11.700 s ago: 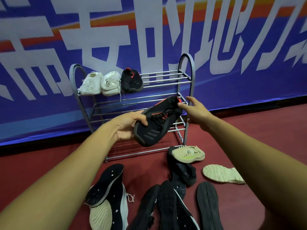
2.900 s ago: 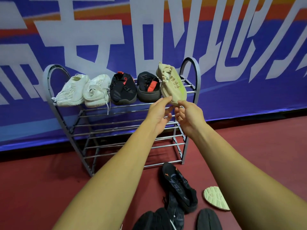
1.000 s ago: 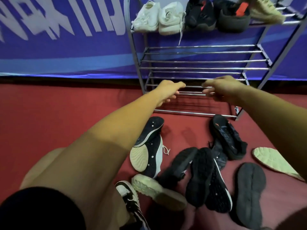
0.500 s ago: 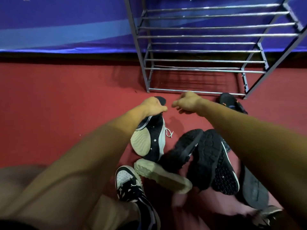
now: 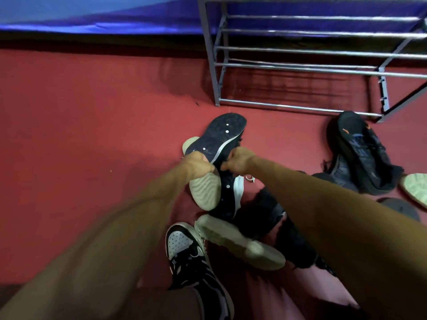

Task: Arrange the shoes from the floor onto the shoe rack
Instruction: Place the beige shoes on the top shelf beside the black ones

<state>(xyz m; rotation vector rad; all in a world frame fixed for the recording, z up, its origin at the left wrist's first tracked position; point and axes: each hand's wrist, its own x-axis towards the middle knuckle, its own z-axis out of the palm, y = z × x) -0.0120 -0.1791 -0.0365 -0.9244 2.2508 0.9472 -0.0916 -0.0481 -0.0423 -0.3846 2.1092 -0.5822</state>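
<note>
A black shoe with a dark, white-dotted sole is tilted sole-up just off the red floor. My left hand grips its sole edge from the left. My right hand grips its other side. Under it lies its mate, sole up, with a cream heel patch and a white side stripe. The grey metal shoe rack stands behind, with only its bare lower bars in view; its upper shelves are out of frame.
Several more shoes lie on the floor to the right: a black one with an orange logo, a cream-soled one, black soles and a pale sole. My foot in a black-and-white sneaker is at the bottom.
Both hands have come down from the rack to the floor pile and closed on the black dotted-sole shoe, which now tips up off its mate. The view has tilted downward.
</note>
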